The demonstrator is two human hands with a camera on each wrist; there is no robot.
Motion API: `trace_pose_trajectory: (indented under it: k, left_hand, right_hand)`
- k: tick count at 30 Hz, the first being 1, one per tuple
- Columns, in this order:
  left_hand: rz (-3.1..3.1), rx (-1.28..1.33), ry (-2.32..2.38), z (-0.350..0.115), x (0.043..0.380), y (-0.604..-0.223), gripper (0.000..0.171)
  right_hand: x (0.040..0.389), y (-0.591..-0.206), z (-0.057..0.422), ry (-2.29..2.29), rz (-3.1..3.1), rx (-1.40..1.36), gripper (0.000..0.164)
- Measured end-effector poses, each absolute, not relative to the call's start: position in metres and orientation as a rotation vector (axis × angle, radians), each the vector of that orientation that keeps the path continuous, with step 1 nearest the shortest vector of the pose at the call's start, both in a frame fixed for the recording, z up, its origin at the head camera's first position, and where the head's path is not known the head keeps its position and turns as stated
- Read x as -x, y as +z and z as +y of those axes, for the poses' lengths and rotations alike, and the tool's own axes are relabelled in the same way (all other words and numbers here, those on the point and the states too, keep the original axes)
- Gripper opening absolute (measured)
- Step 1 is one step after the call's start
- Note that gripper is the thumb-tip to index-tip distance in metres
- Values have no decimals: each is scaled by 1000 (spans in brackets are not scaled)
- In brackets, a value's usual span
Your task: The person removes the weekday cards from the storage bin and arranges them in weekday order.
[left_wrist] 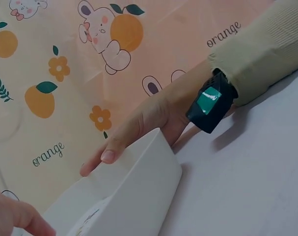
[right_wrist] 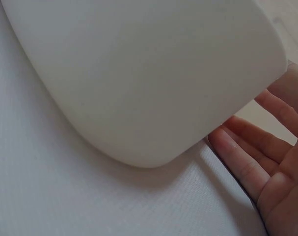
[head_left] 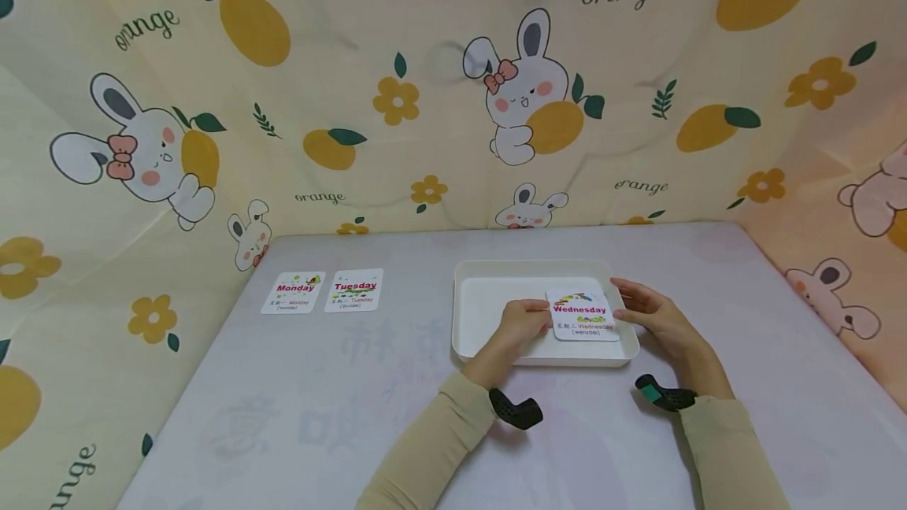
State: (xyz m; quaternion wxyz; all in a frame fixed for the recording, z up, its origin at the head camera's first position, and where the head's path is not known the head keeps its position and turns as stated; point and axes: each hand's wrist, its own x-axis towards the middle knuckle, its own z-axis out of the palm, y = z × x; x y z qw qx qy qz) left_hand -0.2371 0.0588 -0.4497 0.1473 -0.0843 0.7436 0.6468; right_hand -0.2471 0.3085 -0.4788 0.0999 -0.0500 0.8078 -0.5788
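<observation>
A white card reading "Wednesday" [head_left: 584, 315] lies toward the right side of a shallow white tray [head_left: 489, 262]. My left hand [head_left: 520, 329] reaches over the tray's front, its fingertips right at the card's left edge. In the left wrist view, part of that left hand [left_wrist: 18, 219] shows at the lower left corner. At the tray's right end is my right hand [head_left: 659, 321], its thumb over the rim beside the card. The right wrist view has the fingers [right_wrist: 242, 160] of this hand extended along the tray's outer wall [right_wrist: 153, 98].
Two more cards, "Monday" [head_left: 294, 293] and "Tuesday" [head_left: 354, 290], lie side by side on the table [head_left: 283, 408], left of the tray. A printed cloth [head_left: 439, 6] with rabbits and oranges stands behind the table and along its sides. Both wrists carry black devices [head_left: 517, 409].
</observation>
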Motion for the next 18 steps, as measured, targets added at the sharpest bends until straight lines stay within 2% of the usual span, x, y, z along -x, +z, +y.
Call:
trace_pose_trajectory:
  k: [8, 18]
  left_hand:
    - [2216, 190, 1885, 64, 235, -451, 30]
    - [2088, 247, 1986, 67, 237, -453, 40]
  right_hand:
    - [247, -480, 309, -1713, 2384, 159, 70]
    - [248, -480, 310, -1728, 2367, 143, 71]
